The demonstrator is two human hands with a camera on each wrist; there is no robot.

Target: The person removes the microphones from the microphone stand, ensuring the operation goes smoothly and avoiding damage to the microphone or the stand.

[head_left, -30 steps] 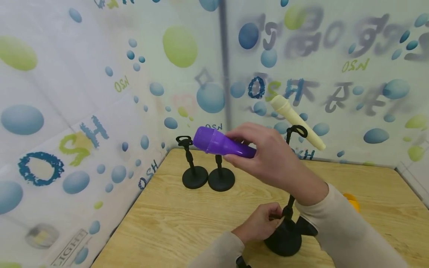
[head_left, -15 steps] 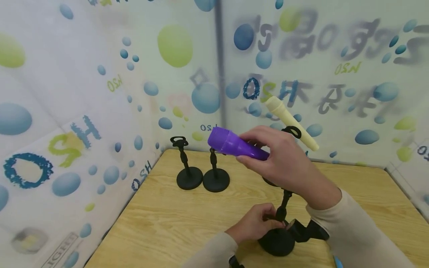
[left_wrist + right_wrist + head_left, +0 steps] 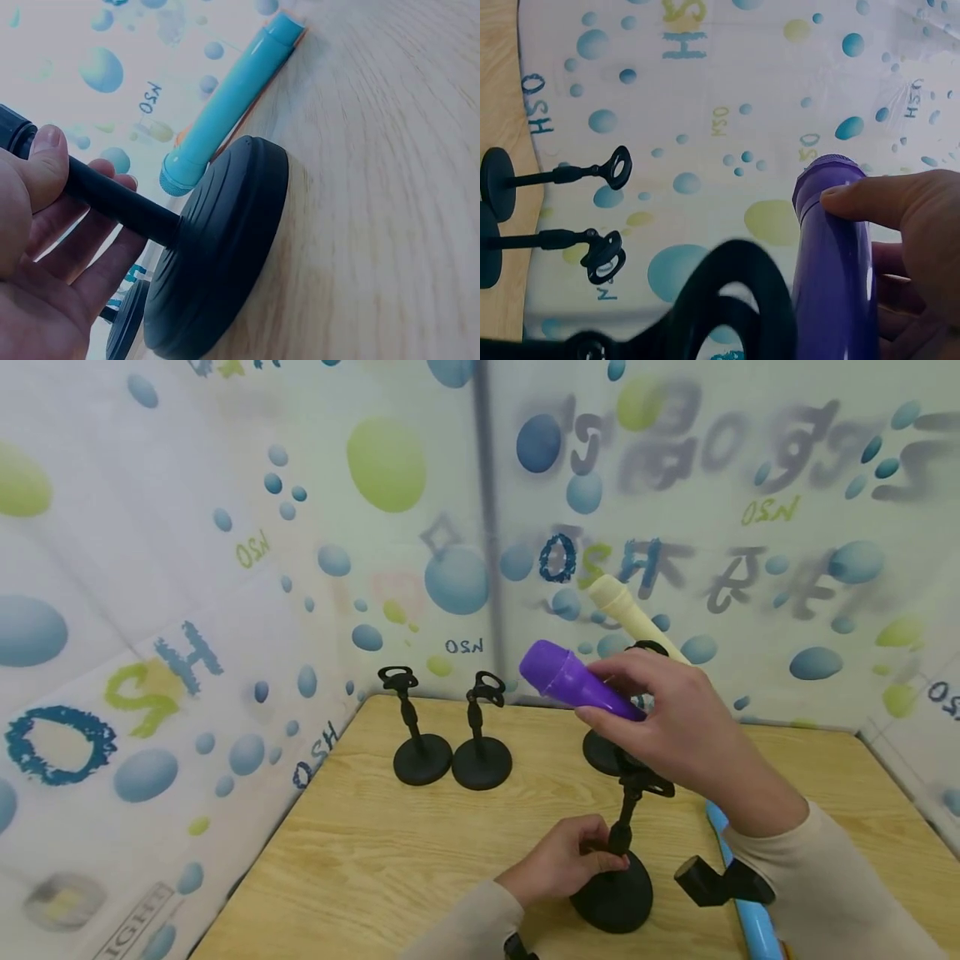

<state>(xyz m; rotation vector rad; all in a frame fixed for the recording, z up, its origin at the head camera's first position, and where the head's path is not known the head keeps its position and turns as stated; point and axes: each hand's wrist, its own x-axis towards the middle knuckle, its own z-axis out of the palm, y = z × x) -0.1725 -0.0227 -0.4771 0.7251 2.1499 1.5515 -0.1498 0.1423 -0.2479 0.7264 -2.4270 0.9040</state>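
Note:
A purple toy microphone (image 3: 573,680) is pinched in my right hand (image 3: 678,718), its head pointing up and left. In the right wrist view, my thumb presses near the head of the purple microphone (image 3: 832,262), beside a black ring clip. Below it, a black microphone stand (image 3: 615,893) stands on the table, its clip (image 3: 654,785) just under the right hand. My left hand (image 3: 558,864) holds this stand low on its stem. In the left wrist view, the thumb and fingers lie around the stem (image 3: 124,201) above the round base.
Two black stands (image 3: 422,760) (image 3: 482,764) stand at the back left. Behind my right hand, a cream microphone (image 3: 633,614) leans in another stand (image 3: 600,753). A blue microphone (image 3: 757,927) lies at the right, with something orange beside it. Printed sheets wall the wooden table (image 3: 375,860).
My right hand has carried the purple microphone to the right, over the front stand's clip. My left hand has stayed on the stand. The view has shifted slightly.

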